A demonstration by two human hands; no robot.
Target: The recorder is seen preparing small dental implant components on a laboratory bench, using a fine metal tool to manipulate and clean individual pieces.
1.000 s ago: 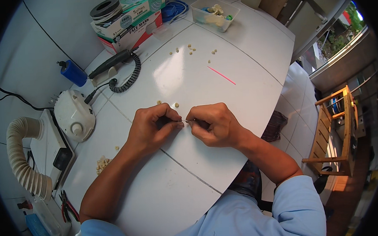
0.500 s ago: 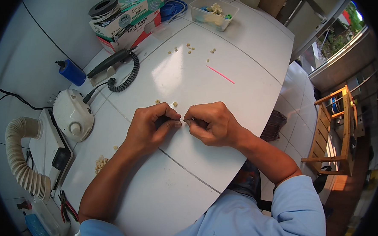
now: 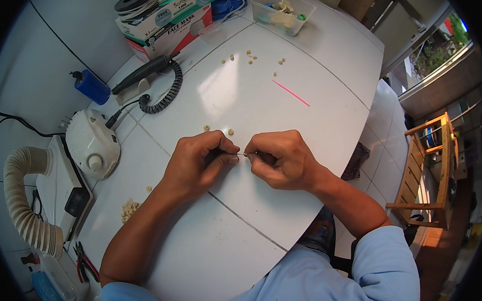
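My left hand (image 3: 198, 162) and my right hand (image 3: 282, 159) meet over the white tiled tabletop (image 3: 250, 215), both closed in a pinch on a thin metal piece (image 3: 243, 154) between their fingertips; its exact shape is too small to make out. Two small pale beads (image 3: 231, 132) lie just beyond my left hand. A heap of similar pale pieces (image 3: 130, 209) rests left of my left forearm. Several more (image 3: 250, 57) are scattered farther back, with a pink stick (image 3: 291, 93) below them.
Along the left are a white machine (image 3: 92, 147), a corded handpiece (image 3: 139, 74), a hose (image 3: 34, 199) and pliers (image 3: 86, 262). Stacked boxes (image 3: 166, 32) and a plastic container (image 3: 283, 15) stand at the back. A wooden chair (image 3: 422, 173) is right, beyond the table edge.
The view has shifted slightly, carrying most of the scene rightward in the picture. My right hand sits a touch farther right; both hands keep their pinch on the thin piece.
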